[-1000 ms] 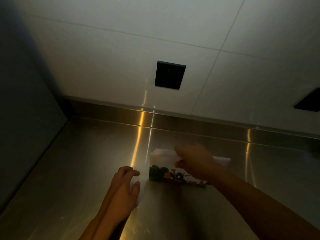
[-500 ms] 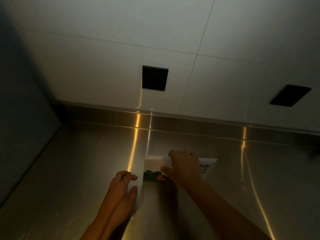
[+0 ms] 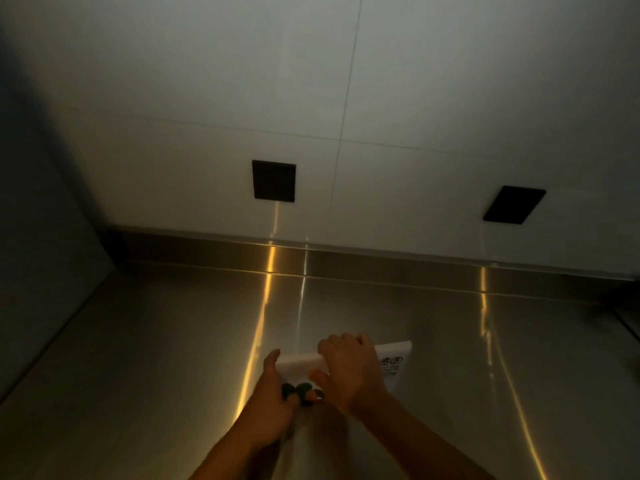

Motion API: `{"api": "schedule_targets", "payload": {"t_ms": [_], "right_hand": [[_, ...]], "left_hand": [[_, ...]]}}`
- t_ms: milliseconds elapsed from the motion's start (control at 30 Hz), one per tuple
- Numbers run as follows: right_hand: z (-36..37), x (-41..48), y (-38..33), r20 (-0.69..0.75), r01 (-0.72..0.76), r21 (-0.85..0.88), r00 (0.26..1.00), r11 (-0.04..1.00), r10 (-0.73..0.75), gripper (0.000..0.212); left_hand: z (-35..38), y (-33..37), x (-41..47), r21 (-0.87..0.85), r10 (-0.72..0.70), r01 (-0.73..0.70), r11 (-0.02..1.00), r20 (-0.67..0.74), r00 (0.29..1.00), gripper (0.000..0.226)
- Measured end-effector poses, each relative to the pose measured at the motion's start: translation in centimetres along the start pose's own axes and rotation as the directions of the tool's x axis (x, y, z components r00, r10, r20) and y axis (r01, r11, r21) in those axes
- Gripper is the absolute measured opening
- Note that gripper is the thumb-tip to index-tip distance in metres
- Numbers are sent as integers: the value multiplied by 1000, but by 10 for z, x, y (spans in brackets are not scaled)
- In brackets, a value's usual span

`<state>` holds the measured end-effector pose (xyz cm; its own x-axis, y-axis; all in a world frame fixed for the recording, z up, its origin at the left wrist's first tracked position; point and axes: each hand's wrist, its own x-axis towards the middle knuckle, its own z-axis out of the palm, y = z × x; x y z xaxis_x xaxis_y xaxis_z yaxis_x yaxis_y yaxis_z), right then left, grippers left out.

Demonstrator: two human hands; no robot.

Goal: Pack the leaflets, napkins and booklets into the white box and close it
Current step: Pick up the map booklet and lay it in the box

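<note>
A white box (image 3: 393,362) with green and orange printing on its front and small dark print on its right face stands on the steel counter near the bottom middle. My right hand (image 3: 349,370) lies over its top, fingers curled on the upper edge. My left hand (image 3: 273,393) grips the box's left side, thumb raised beside it. Both hands cover most of the box, and what is inside is hidden. No leaflets, napkins or booklets show.
The steel counter (image 3: 156,358) runs back to a low steel upstand (image 3: 381,263) under a white tiled wall. Two dark square sockets (image 3: 274,181) (image 3: 514,205) sit on the wall. A dark side panel (image 3: 41,237) closes the left.
My left hand has moved from the counter onto the box's left side. My right hand has settled on the box top. The camera has tilted, so everything sits lower in view.
</note>
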<state>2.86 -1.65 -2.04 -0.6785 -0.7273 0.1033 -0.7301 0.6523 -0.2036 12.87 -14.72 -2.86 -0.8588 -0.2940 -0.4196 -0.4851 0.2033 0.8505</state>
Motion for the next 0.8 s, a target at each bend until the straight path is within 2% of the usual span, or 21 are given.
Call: {"api": "schedule_targets", "payload": {"t_ms": [67, 133, 233, 367, 533, 633, 700, 800], "right_hand": [[-5, -9, 9, 46, 35, -27, 998, 999, -34, 29], [-11, -14, 18, 87, 85, -61, 993, 995, -79, 26], [-22, -29, 43, 110, 146, -71, 984, 987, -138, 29], [-44, -66, 101, -44, 97, 28, 994, 995, -95, 30], [-87, -111, 156, -207, -24, 224, 976, 974, 71, 43], [-113, -134, 178, -216, -90, 264, 965, 960, 150, 55], [-127, -151, 188, -175, -117, 231, 972, 966, 159, 63], [-145, -174, 200, -120, -148, 162, 978, 976, 169, 62]], "left_hand": [[21, 1, -5, -24, 8, -8, 1000, -7, 1000, 81], [36, 4, -9, -26, 18, -20, 999, -78, 997, 75], [55, 16, -22, 32, 54, -50, 998, -142, 988, 68], [93, 40, -40, 63, 93, -79, 995, -257, 962, 70], [150, 74, -62, 5, 134, -145, 989, -417, 899, 64], [175, 97, -78, 13, 188, -199, 980, -398, 898, 63], [184, 110, -86, 42, 248, -248, 968, -336, 909, 61], [194, 129, -94, 80, 330, -320, 944, -200, 923, 51]]}}
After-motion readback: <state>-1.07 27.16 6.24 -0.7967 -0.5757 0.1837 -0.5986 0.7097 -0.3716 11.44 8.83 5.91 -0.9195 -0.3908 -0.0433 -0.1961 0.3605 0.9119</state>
